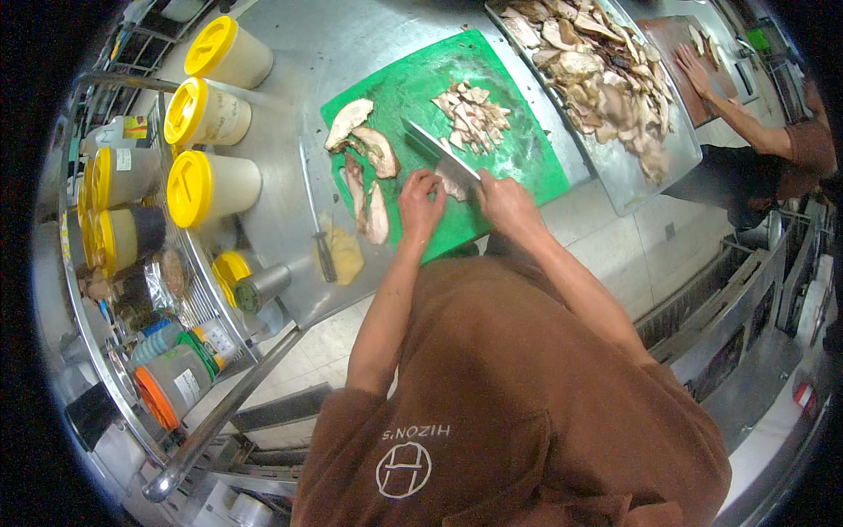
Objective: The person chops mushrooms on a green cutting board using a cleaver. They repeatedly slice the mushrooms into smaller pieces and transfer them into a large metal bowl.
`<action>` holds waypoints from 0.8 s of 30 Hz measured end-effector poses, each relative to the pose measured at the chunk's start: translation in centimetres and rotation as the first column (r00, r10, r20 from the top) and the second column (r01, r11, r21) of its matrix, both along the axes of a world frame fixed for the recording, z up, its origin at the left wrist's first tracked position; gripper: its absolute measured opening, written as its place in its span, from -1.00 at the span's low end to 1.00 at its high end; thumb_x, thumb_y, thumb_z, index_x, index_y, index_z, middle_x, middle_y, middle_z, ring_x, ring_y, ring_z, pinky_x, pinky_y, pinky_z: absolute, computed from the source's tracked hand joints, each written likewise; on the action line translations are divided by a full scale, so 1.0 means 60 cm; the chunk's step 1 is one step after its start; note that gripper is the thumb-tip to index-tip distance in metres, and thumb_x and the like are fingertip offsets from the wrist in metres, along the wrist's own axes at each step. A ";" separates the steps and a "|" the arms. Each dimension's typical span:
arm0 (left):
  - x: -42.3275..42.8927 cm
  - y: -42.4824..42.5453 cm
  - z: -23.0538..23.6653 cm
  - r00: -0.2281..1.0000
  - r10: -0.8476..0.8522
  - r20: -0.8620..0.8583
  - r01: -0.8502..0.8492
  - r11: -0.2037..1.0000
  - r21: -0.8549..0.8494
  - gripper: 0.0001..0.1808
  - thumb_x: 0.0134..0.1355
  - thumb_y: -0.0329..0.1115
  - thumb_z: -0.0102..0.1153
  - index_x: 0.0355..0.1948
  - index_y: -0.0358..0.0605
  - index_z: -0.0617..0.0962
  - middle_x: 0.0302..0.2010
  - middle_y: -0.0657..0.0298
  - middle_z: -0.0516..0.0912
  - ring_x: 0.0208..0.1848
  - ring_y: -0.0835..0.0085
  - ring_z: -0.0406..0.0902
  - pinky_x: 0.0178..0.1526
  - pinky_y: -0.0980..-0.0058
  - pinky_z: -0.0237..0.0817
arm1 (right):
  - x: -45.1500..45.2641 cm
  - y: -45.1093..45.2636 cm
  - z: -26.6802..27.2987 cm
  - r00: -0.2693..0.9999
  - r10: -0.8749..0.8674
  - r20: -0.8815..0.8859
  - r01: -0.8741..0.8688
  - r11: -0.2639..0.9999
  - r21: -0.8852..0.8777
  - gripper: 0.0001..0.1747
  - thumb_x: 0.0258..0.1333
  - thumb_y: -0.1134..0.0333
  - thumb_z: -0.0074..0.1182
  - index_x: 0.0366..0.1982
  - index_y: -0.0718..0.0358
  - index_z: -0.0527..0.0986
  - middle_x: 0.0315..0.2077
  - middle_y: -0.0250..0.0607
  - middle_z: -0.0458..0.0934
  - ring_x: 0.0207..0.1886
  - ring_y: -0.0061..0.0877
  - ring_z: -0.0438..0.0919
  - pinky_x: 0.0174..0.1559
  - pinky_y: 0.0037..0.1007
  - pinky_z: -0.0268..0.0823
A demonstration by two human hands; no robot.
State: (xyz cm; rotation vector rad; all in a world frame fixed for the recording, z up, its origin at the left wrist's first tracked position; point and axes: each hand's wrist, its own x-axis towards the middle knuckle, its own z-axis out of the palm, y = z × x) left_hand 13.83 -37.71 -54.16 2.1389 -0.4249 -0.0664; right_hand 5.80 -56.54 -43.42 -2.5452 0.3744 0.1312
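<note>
My right hand (507, 201) grips the handle of a kitchen knife (438, 146), whose wide blade points away to the left over a green cutting board (408, 99). Just left of the blade, my left hand (421, 201) has curled fingers beside a meat slice (452, 184); whether they pinch it is unclear. Beyond the blade lies a pile of chopped pale meat (471, 115). Several larger pieces, among them a brown-edged meat slice (377, 151), rest along the board's left side.
A metal tray (629, 194) heaped with sliced meat stands to the right. Left of the board lie a honing steel (315, 211) and a yellow cloth (344, 253). Yellow-lidded tubs (227, 188) line the steel table (283, 125). A co-worker's hand (693, 69) rests on a brown board (685, 39).
</note>
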 end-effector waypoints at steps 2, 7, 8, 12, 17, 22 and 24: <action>-0.004 0.005 0.001 0.990 -0.044 0.133 0.038 0.998 0.046 -0.81 0.25 -0.47 0.42 -0.11 -0.16 0.83 0.00 0.12 0.79 0.04 0.11 0.79 0.13 0.17 0.64 | 0.014 -0.007 -0.007 0.998 -0.031 0.057 0.030 0.999 0.011 -0.75 0.58 0.22 0.15 0.03 0.25 0.64 -0.47 0.29 0.70 -0.33 0.28 0.74 -0.28 0.26 0.57; -0.012 0.023 -0.003 0.973 -0.125 0.194 0.115 0.991 0.064 -0.81 0.27 -0.44 0.43 -0.09 -0.16 0.83 0.05 0.11 0.77 0.08 0.11 0.78 0.16 0.16 0.64 | -0.014 -0.001 0.033 0.999 -0.030 0.031 0.028 0.997 0.074 -0.75 0.57 0.22 0.17 0.01 0.25 0.64 -0.46 0.30 0.71 -0.33 0.28 0.74 -0.27 0.25 0.57; -0.009 0.024 -0.003 0.972 -0.141 0.190 0.132 0.989 0.064 -0.81 0.28 -0.43 0.43 -0.09 -0.16 0.83 0.06 0.10 0.77 0.08 0.11 0.78 0.16 0.15 0.64 | -0.018 -0.004 0.006 1.000 -0.015 0.025 0.014 0.998 0.059 -0.75 0.57 0.22 0.17 0.01 0.25 0.65 -0.46 0.31 0.71 -0.33 0.28 0.74 -0.27 0.25 0.57; -0.006 0.030 0.005 0.961 -0.199 0.190 0.191 0.980 0.058 -0.82 0.29 -0.44 0.44 -0.09 -0.15 0.83 0.07 0.09 0.76 0.09 0.09 0.78 0.17 0.14 0.63 | 0.001 -0.002 0.001 0.995 -0.067 0.072 0.062 0.996 0.069 -0.73 0.56 0.26 0.18 0.06 0.30 0.64 -0.45 0.34 0.70 -0.31 0.31 0.72 -0.24 0.27 0.53; -0.003 0.034 -0.006 0.957 -0.222 0.188 0.204 0.973 0.108 -0.82 0.28 -0.43 0.46 -0.10 -0.16 0.83 0.10 0.07 0.77 0.09 0.06 0.77 0.18 0.12 0.62 | -0.024 0.004 -0.002 1.000 -0.029 -0.013 0.030 0.996 0.078 -0.70 0.59 0.18 0.15 0.08 0.22 0.68 -0.42 0.35 0.72 -0.29 0.30 0.75 -0.23 0.25 0.60; 0.004 0.042 -0.004 0.959 -0.212 0.188 0.195 0.975 0.106 -0.84 0.26 -0.43 0.48 -0.13 -0.16 0.82 0.03 0.10 0.81 0.07 0.06 0.76 0.15 0.10 0.62 | -0.013 0.017 0.025 0.999 -0.051 -0.017 0.052 0.994 0.093 -0.69 0.58 0.21 0.15 0.11 0.25 0.68 -0.41 0.37 0.72 -0.27 0.31 0.75 -0.22 0.25 0.59; 0.003 0.042 -0.009 0.955 -0.210 0.209 0.194 0.977 0.091 -0.84 0.25 -0.44 0.48 -0.15 -0.16 0.82 -0.02 0.11 0.82 0.07 0.06 0.76 0.14 0.10 0.62 | -0.035 0.022 0.025 0.995 -0.004 -0.097 0.012 0.996 0.083 -0.70 0.57 0.23 0.16 0.11 0.26 0.67 -0.41 0.38 0.72 -0.26 0.31 0.75 -0.20 0.27 0.59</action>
